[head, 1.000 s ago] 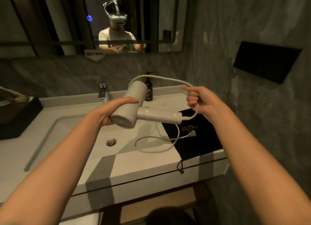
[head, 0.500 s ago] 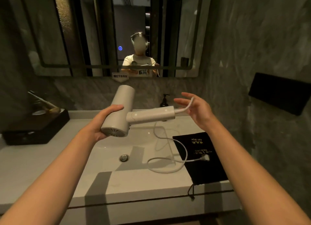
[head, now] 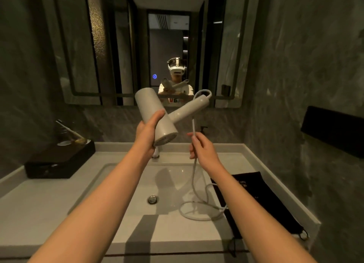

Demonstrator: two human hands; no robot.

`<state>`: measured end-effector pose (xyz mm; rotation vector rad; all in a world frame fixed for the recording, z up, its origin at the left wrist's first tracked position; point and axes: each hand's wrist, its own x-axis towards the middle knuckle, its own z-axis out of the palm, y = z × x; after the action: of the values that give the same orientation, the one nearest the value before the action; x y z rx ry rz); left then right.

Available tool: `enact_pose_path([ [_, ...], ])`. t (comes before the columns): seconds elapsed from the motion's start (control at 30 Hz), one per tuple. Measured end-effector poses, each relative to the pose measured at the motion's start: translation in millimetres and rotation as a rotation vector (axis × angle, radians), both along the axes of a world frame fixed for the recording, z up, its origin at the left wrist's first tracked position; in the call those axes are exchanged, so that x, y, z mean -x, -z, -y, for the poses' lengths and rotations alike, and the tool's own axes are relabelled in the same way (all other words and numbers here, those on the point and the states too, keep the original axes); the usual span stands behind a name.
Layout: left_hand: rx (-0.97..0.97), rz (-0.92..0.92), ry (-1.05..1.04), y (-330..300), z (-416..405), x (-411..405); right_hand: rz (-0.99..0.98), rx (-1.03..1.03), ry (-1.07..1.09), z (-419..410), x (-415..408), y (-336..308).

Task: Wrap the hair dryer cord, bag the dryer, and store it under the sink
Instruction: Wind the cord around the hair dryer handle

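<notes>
Hair dryer [head: 155, 117] held up over the sink [head: 126, 184], barrel in the left hand [head: 149, 131], intake end tipped down toward the wearer, handle angled up and to the right. Likely reason: raising it lets the cord [head: 194, 176] hang clear off the handle end, so it can be led round for wrapping. Left grip closed round the barrel, thumb across the top, forearm reaching forward and up. Right hand [head: 201, 149] lower and just right of the dryer, wrist cocked, fingers pinched on the cord a short way below its loop at the handle tip. Below that pinch the cord drops into the basin and lies in slack coils near the drain [head: 152, 199], its far end reaching the black bag [head: 262, 201]. Bag lies flat on the bench [head: 39, 213] right of the basin, apparently staged for bagging. No turns on the handle yet; wrapping looks barely begun.
</notes>
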<state>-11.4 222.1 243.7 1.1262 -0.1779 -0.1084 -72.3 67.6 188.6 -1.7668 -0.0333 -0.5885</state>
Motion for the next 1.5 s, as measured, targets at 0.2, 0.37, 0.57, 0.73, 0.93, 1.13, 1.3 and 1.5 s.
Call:
enact_pose_path([
  [0.2, -0.299, 0.3, -0.191, -0.3, 1.9, -3.4, 0.033, 0.69, 0.155, 31.3, 16.9, -20.4],
  [0.37, -0.625, 0.452, -0.095, 0.5, -1.2, -4.7, 0.054, 0.858, 0.121, 49.7, 29.8, -57.7],
  [0.57, -0.619, 0.449, 0.331, -0.2, -16.6, 2.4, 0.014, 0.73, 0.099, 67.7, 30.0, -99.1],
  [0.73, -0.434, 0.219, 0.425, -8.6, -23.6, 5.0, -0.089, 0.577, -0.074, 66.2, 22.3, -103.3],
  [0.93, 0.106, 0.055, 0.537, -9.9, 3.9, 5.9, -0.083, -0.187, -0.173, 42.4, 9.2, -82.1],
  [1.13, 0.119, 0.102, 0.149, -21.5, 27.4, -1.8, -0.086, 0.357, -0.073, 35.9, 10.7, -66.5],
  [1.3, -0.11, 0.27, -0.152, -23.2, 13.8, -14.8, -0.143, 0.681, -0.01, 57.9, 37.5, -76.1],
  [1.5, -0.391, 0.368, -0.13, -12.5, -5.3, -23.0, 0.011, 0.712, 0.067, 80.3, 58.9, -115.4],
])
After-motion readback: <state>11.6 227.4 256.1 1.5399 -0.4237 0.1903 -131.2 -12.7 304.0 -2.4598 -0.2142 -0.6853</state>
